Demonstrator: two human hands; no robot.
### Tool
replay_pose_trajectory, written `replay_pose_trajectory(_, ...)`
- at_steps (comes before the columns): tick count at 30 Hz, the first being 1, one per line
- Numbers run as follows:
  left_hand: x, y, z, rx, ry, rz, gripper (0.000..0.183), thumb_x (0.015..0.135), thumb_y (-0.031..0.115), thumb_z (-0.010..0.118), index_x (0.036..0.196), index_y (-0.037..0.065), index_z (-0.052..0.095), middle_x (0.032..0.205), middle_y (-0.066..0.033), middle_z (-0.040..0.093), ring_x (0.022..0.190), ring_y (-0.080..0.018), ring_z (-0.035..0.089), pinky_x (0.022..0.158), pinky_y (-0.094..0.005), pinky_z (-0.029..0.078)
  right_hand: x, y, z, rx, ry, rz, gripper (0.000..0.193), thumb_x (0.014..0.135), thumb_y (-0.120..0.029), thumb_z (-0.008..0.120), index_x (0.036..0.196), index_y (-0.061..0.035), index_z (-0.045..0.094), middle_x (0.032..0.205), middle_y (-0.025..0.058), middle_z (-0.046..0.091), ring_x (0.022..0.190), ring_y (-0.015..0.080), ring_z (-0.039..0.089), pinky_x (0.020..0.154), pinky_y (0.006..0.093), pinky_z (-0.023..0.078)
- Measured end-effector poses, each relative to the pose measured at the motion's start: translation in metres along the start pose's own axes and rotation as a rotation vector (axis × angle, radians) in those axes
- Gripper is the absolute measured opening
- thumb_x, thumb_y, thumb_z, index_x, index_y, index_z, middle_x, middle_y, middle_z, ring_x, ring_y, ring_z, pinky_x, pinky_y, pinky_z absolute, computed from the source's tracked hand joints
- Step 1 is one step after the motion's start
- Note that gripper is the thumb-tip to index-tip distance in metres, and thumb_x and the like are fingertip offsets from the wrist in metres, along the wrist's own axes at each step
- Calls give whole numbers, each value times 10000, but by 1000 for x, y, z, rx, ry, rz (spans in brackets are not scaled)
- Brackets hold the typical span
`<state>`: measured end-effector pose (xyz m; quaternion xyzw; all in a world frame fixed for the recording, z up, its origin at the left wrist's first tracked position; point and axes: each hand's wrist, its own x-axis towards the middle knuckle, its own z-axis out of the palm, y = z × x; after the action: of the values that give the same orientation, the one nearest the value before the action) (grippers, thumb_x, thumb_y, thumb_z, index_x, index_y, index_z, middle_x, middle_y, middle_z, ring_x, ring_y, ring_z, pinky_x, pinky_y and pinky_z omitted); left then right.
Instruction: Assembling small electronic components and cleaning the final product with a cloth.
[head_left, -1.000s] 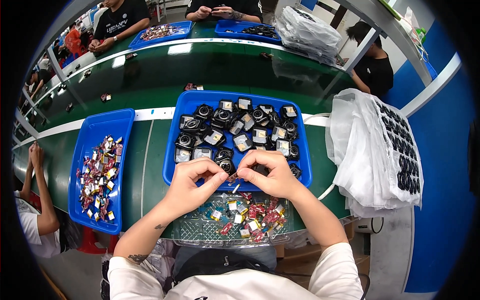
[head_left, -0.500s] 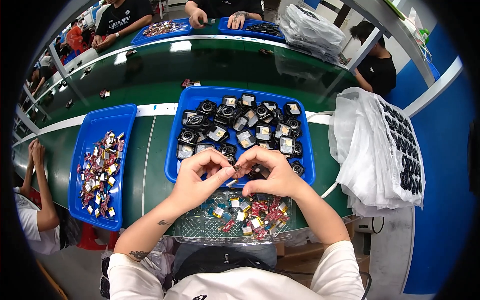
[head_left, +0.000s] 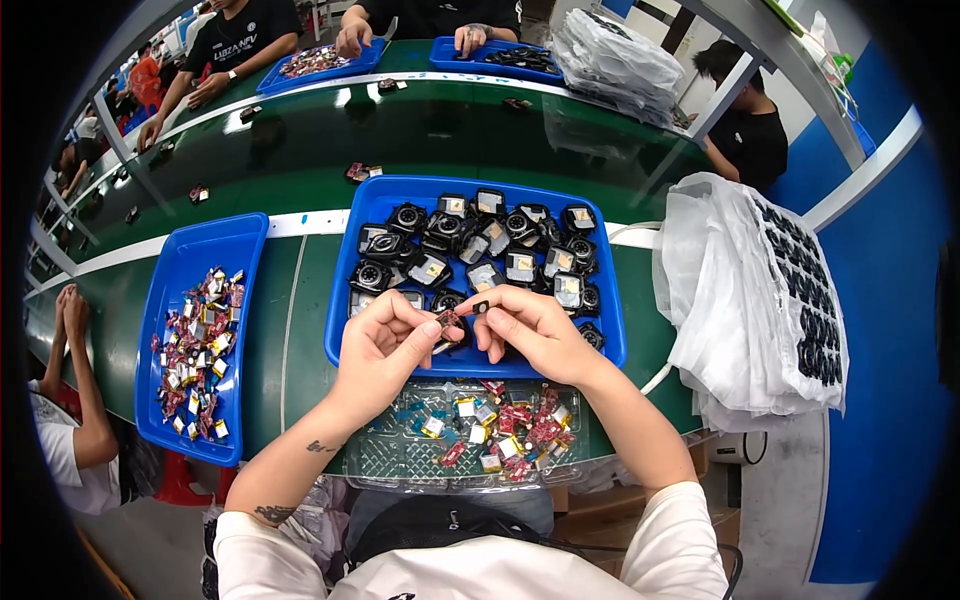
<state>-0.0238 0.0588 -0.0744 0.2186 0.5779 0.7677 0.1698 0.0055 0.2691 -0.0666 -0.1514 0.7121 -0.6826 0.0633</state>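
Observation:
My left hand (head_left: 388, 345) pinches a small red circuit board assembly (head_left: 447, 320) between thumb and fingertips. Close by on the right, my right hand (head_left: 535, 335) grips a small black piece (head_left: 480, 307) at its fingertips; its exact kind is too small to tell. Both hands hover over the front edge of a blue tray (head_left: 613, 300) filled with black smartwatch bodies (head_left: 520, 264), some showing round sensor backs. Below my wrists lies a clear plastic tray (head_left: 385, 455) with red circuit boards and silver-yellow batteries (head_left: 512, 446) heaped in it.
At left stands another blue tray (head_left: 255, 245) of boards and batteries. Stacked plastic sheets with black parts (head_left: 750, 300) are at right. A green conveyor belt (head_left: 420, 130) carries scattered parts beyond a white rail. Co-workers sit across it, and another person's hands (head_left: 72, 310) show at far left.
My hands have drawn slightly apart. The red board now shows in my left fingers and the black piece in my right. Parts on the belt have shifted left, and co-workers' arms have moved.

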Motion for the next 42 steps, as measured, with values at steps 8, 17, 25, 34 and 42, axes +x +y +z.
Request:
replay_pose_trajectory(8, -1, -4, 5, 56, -36, -6, 102, 878, 24, 587, 919, 8, 494, 854, -86, 630, 816, -117, 636, 701, -214, 501, -2, -1, -4, 18, 11, 44, 244, 940, -187, 533, 929, 25, 654, 770, 71, 636, 647, 85, 579, 599, 201, 473)
replay_pose_trajectory(17, -1, -7, 2, 30, -3, 27, 131, 858, 51, 640, 913, 4, 531, 852, -72, 625, 776, -103, 625, 690, -213, 507, -1, 4, -1, -38, -2, -56, 129, 835, -61, 663, 947, 2, 676, 878, 56, 634, 747, 62, 583, 646, 190, 471)
replay_pose_trajectory(25, 1, -2, 1, 115, -44, -83, 163, 841, 27, 647, 983, -36, 595, 847, -82, 650, 769, -99, 623, 687, -214, 504, -3, 2, -6, 71, 9, 51, 110, 785, 6, 694, 885, 41, 668, 868, 87, 630, 758, 120, 609, 666, 206, 496)
replay_pose_trajectory(34, 1, 4, 0, 241, -125, -141, 105, 854, 85, 647, 905, -2, 676, 797, -36, 659, 718, -59, 609, 629, -176, 478, -2, -5, -5, -43, -86, -107, 65, 733, 18, 726, 780, 23, 681, 796, 103, 650, 716, 129, 603, 626, 234, 476)
replay_pose_trajectory(42, 3, 2, -8, 489, -274, 92, 115, 847, 122, 659, 869, 9, 670, 730, -1, 596, 703, -68, 583, 594, -217, 447, -5, 4, -6, 71, -36, -81, 60, 785, -5, 695, 802, 27, 647, 811, 80, 622, 713, 117, 582, 631, 218, 463)
